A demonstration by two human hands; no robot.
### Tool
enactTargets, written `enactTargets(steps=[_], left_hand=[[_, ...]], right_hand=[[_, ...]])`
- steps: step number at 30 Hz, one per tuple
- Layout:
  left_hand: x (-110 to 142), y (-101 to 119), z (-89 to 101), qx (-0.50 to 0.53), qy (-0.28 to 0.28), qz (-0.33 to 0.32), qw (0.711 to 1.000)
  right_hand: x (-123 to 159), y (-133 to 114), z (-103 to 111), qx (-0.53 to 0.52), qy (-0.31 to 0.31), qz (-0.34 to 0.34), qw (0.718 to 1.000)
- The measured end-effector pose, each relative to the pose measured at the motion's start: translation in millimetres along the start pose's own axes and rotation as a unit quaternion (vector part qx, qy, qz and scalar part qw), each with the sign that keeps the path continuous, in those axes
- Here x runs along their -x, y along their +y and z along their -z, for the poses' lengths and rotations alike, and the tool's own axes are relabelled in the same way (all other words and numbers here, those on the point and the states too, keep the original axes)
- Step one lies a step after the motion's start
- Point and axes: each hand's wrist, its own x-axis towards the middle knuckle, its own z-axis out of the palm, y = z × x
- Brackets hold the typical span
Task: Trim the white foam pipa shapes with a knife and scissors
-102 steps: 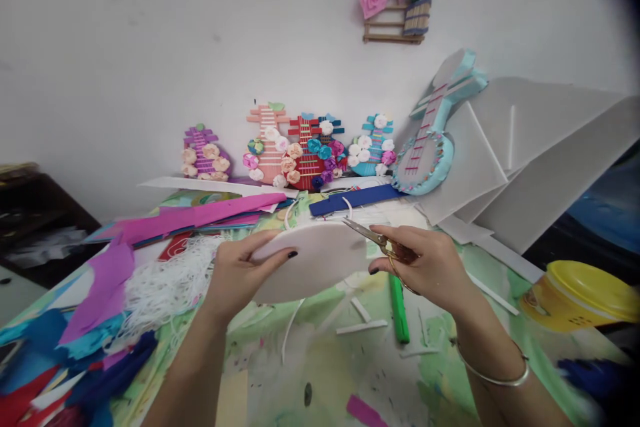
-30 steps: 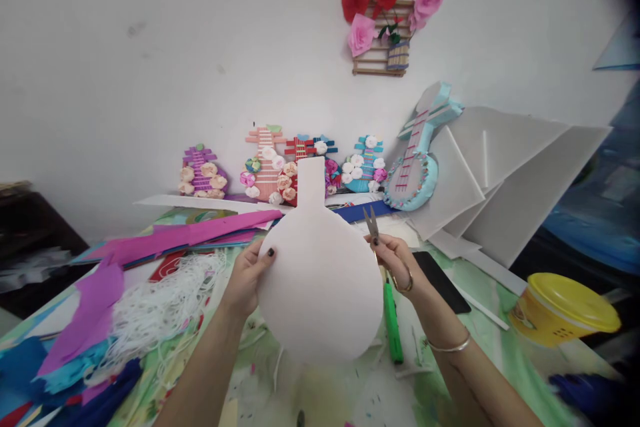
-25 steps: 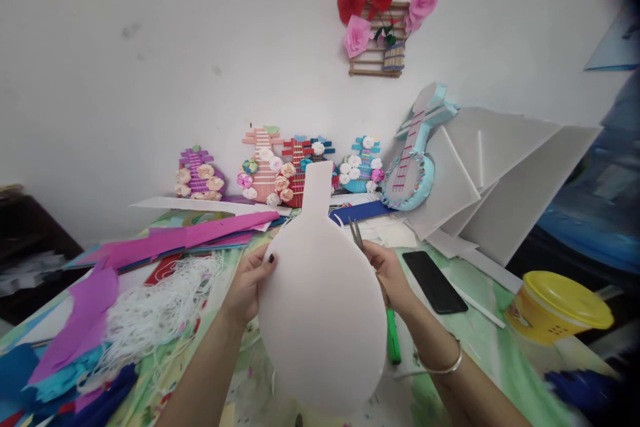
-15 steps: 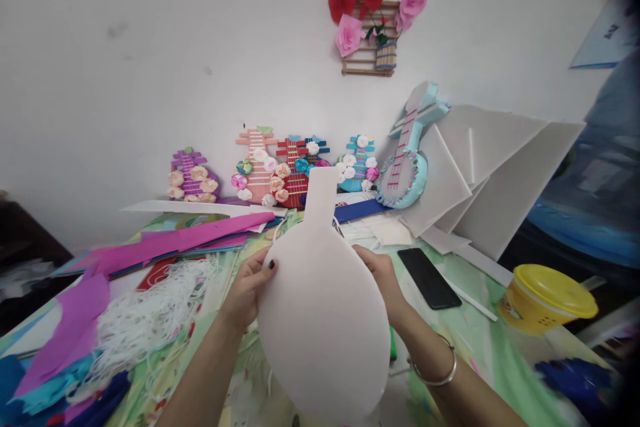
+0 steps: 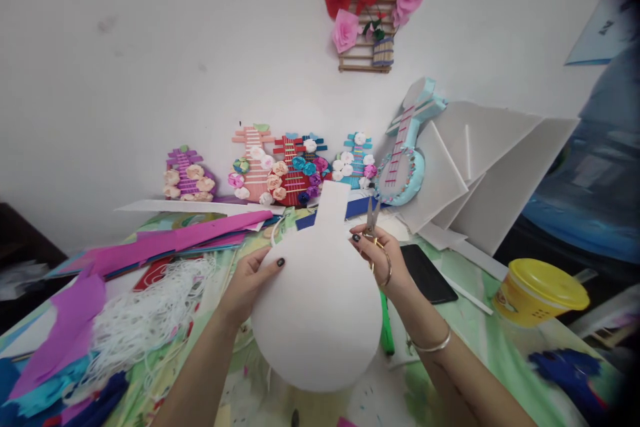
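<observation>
A white lute-shaped foam board, round below with a short straight neck on top, is held upright in front of me. My left hand grips its left edge, thumb on the front face and the other fingers mostly behind. At the upper right edge, my right hand holds small gold-handled scissors, their blades slightly apart and pointing up. Those right fingers are close to the board; whether they touch it I cannot tell.
Decorated model lutes lean along the wall. White cord lies tangled at left beside magenta sheets. To the right are a black phone, a green cutter, a yellow tub and leaning white boards.
My right hand has come off the board's right edge and turned, bringing the scissors into sight. The board has tilted, its neck shifting right and its lower edge rising.
</observation>
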Motion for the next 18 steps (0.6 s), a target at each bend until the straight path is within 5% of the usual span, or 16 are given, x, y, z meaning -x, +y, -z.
enactTargets(steps=[11,18], left_hand=[[0.2,0.6,-6.5,-0.063,-0.016,0.008,0.998],[-19.8,-18.4,15.0,0.031,0.136,-0.096,0.986]], right_hand=[[-5.7,3.3,8.1,-0.015,0.012,0.031,0.999],[-22.1,13.2,30.8,0.028,0.118,0.067,0.990]])
